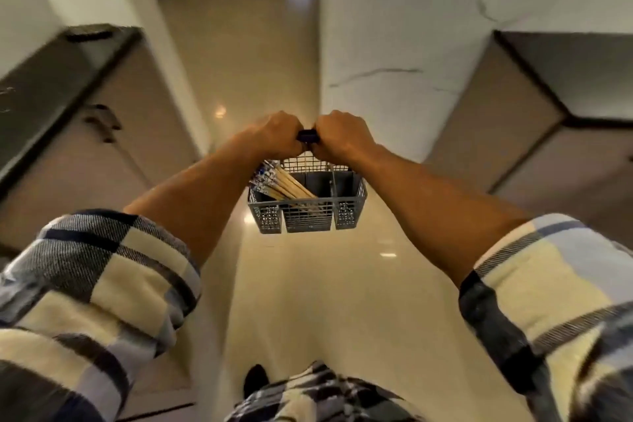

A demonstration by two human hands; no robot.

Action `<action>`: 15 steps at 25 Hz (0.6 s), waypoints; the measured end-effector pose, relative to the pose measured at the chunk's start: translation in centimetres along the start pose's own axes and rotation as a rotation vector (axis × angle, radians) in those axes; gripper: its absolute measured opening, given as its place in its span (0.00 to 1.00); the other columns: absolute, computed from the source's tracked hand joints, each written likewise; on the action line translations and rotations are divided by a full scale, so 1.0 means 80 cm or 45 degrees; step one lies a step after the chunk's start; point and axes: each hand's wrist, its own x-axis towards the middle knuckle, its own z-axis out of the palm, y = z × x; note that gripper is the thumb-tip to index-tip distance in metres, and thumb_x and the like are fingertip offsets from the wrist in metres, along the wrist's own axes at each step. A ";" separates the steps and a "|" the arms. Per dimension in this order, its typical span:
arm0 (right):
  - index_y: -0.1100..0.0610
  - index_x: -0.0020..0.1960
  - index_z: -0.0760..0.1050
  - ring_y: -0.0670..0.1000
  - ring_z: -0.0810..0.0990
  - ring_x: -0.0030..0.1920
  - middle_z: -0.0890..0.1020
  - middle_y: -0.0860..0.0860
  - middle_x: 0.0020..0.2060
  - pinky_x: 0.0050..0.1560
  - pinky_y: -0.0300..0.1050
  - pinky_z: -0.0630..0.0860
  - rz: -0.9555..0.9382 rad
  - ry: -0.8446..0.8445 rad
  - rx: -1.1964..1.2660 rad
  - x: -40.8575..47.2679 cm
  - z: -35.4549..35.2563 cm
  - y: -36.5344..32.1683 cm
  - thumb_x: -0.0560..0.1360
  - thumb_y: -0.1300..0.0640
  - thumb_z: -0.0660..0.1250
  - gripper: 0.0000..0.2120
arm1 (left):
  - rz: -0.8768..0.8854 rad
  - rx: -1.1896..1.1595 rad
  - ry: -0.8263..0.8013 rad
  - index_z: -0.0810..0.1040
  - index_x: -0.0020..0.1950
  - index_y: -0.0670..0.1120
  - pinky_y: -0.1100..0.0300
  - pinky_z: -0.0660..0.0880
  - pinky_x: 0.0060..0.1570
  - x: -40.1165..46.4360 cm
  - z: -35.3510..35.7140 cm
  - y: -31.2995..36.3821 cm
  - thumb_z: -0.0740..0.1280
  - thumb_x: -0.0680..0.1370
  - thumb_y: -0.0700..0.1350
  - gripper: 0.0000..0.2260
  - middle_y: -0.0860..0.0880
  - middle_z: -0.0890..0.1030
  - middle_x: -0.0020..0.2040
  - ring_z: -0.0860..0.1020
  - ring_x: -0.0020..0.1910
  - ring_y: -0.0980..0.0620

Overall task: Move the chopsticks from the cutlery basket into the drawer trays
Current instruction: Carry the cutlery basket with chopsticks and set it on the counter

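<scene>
Gleaming beige floor [267, 55] beneath hand-held cutlery basket [308, 216]

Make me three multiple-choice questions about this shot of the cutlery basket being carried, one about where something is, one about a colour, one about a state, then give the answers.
1. Where do the chopsticks stick out of the cutlery basket?
A. Its left end
B. Its right end
C. Its underside

2. What colour is the basket?
A. Red
B. Grey
C. Yellow

3. How is the basket supported?
A. Resting on a counter
C. Lying on the floor
B. Held in the air by its handle

Answers:
1 A: the patterned tips lean out past the left rim.
2 B: the mesh walls and dividers are grey.
3 B: the left hand and the right hand each have a grip on the dark handle, with the floor below.
</scene>
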 end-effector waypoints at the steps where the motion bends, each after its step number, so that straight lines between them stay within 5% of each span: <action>1: 0.52 0.43 0.79 0.54 0.74 0.31 0.70 0.47 0.28 0.33 0.44 0.68 0.103 0.001 -0.010 -0.024 0.002 0.053 0.73 0.49 0.66 0.07 | 0.100 0.023 -0.048 0.76 0.42 0.49 0.59 0.68 0.29 0.028 0.013 0.050 0.66 0.78 0.49 0.06 0.51 0.73 0.32 0.74 0.32 0.50; 6: 0.50 0.37 0.74 0.48 0.72 0.26 0.72 0.46 0.27 0.29 0.41 0.67 0.578 -0.006 0.010 -0.150 0.009 0.257 0.74 0.47 0.65 0.10 | 0.568 0.136 -0.233 0.76 0.43 0.49 0.59 0.66 0.29 0.125 0.060 0.283 0.66 0.77 0.49 0.06 0.51 0.76 0.33 0.74 0.32 0.52; 10: 0.49 0.31 0.68 0.46 0.71 0.25 0.72 0.45 0.25 0.25 0.38 0.62 0.994 0.034 -0.025 -0.263 -0.003 0.384 0.73 0.46 0.66 0.15 | 0.920 0.139 -0.361 0.78 0.42 0.48 0.56 0.75 0.33 0.158 0.088 0.467 0.66 0.77 0.49 0.06 0.48 0.79 0.35 0.78 0.33 0.50; 15: 0.50 0.36 0.73 0.46 0.68 0.25 0.69 0.45 0.26 0.31 0.43 0.68 1.441 0.094 -0.118 -0.393 -0.044 0.489 0.73 0.45 0.66 0.11 | 1.401 0.232 -0.354 0.77 0.39 0.50 0.58 0.72 0.31 0.168 0.093 0.677 0.66 0.76 0.50 0.08 0.49 0.79 0.35 0.78 0.33 0.51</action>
